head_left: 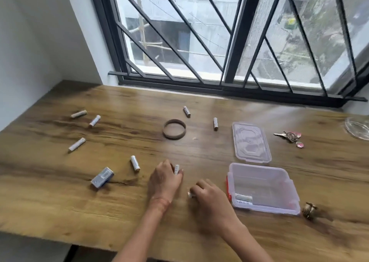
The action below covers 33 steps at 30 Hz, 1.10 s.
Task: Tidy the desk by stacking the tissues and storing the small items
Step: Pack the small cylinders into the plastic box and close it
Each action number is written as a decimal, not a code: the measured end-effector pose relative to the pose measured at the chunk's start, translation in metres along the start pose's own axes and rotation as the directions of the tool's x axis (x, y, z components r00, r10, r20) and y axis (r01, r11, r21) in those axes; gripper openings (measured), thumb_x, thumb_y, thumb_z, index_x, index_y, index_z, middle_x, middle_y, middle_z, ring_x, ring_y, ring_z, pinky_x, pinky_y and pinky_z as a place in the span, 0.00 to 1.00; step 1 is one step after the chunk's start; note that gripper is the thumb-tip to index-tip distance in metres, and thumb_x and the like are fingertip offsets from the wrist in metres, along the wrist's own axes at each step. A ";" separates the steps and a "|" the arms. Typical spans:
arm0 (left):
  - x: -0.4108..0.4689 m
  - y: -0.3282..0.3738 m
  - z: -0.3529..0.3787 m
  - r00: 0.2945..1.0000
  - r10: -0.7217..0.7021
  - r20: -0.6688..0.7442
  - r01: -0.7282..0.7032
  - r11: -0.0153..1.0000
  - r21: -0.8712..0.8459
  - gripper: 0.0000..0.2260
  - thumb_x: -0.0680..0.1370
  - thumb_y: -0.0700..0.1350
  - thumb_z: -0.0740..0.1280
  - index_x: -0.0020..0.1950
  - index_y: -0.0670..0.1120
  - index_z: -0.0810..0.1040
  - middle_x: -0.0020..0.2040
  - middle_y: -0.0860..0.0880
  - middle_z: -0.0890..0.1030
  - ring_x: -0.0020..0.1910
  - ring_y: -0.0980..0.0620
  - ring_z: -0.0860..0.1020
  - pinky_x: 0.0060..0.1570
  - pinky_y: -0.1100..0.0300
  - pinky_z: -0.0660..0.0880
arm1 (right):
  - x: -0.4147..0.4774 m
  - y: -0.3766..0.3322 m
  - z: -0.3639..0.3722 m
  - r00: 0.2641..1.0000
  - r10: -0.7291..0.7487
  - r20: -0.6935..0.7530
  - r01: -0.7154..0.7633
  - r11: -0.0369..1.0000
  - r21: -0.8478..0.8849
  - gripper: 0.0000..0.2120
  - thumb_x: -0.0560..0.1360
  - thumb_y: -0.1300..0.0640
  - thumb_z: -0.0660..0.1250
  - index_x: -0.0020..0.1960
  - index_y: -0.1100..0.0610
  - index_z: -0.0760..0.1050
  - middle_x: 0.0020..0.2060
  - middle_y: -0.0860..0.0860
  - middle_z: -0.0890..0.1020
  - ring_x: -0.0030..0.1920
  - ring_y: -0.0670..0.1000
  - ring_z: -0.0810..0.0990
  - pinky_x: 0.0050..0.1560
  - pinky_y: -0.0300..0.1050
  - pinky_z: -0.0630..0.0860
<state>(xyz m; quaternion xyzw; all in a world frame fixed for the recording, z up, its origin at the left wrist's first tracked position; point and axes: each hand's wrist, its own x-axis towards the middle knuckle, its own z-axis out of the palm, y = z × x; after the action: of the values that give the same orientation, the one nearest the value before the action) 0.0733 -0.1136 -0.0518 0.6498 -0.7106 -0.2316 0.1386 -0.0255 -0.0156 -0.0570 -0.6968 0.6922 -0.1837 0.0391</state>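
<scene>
Several white batteries lie scattered on the wooden desk (60, 197). My left hand (164, 179) pinches one battery (177, 169) near the desk's front middle. My right hand (208, 196), just to its right, is curled round another battery (190, 195) whose white end sticks out. A clear plastic box (263, 187) stands open to the right of my right hand, with batteries (243, 198) in its near left corner. Its clear lid (250, 141) lies flat behind it. Loose batteries lie at the left (94, 120), near left (135, 163) and middle back (215, 123).
A small blue-grey box (102, 177) lies at the front left. A brown ring (174, 129) sits mid-desk. Keys with a pink tag (289, 136) lie right of the lid, a glass dish (358, 128) at the far right edge, a small brass object (309, 210) beside the box.
</scene>
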 end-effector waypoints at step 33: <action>0.069 -0.070 -0.050 0.985 0.022 0.173 0.019 0.972 -0.234 0.10 0.70 0.49 0.73 0.37 0.43 0.82 0.35 0.45 0.82 0.37 0.47 0.80 0.38 0.58 0.75 | 0.030 -0.057 0.015 0.857 0.515 0.027 -0.458 0.735 0.500 0.04 0.74 0.59 0.66 0.46 0.52 0.78 0.41 0.44 0.79 0.43 0.43 0.78 0.44 0.37 0.74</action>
<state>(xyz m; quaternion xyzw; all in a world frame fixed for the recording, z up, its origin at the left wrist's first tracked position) 0.1506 -0.1928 -0.0522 0.6055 -0.6882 -0.3697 0.1518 0.0329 -0.0455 -0.0473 -0.4464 0.7818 -0.3751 0.2211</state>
